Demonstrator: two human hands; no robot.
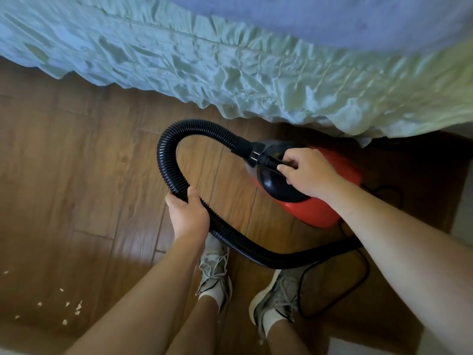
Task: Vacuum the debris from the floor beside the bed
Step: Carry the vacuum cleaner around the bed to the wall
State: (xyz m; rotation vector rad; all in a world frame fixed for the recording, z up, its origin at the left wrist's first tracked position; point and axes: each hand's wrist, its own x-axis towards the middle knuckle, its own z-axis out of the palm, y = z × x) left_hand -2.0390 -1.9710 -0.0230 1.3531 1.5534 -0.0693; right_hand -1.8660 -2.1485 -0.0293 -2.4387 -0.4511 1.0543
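- While you stand with both shoes (215,272) planted at 6 o'clock, the debris (76,307) lies at about 8 o'clock. It is a scatter of pale crumbs on the wooden floor (76,175), well apart from any part of the machine and not yet picked up.
- Just ahead of the shoes, your left hand (188,216) wraps fingers and thumb round the black ribbed hose (166,155) partway along. I judge you hold it there to control the loop and steer it.
- From that grip the hose runs back towards 4 o'clock and passes under your right forearm. Its nozzle end is out of view, so you cannot tell where it points.
- A thin black cord (366,272) loops on the floor at 4 o'clock beside your right shoe, where it could catch a foot.
- At 2 o'clock your right hand (307,172) curls over the top handle of the red vacuum (320,208), probably to lift or drag it towards the crumbs.
- The vacuum's dark front dome is likely its dust compartment, but it is opaque here and its contents cannot be told.
- Farthest, at 12 o'clock, the ruffled pale bed cover (230,73) hangs low just behind the vacuum.
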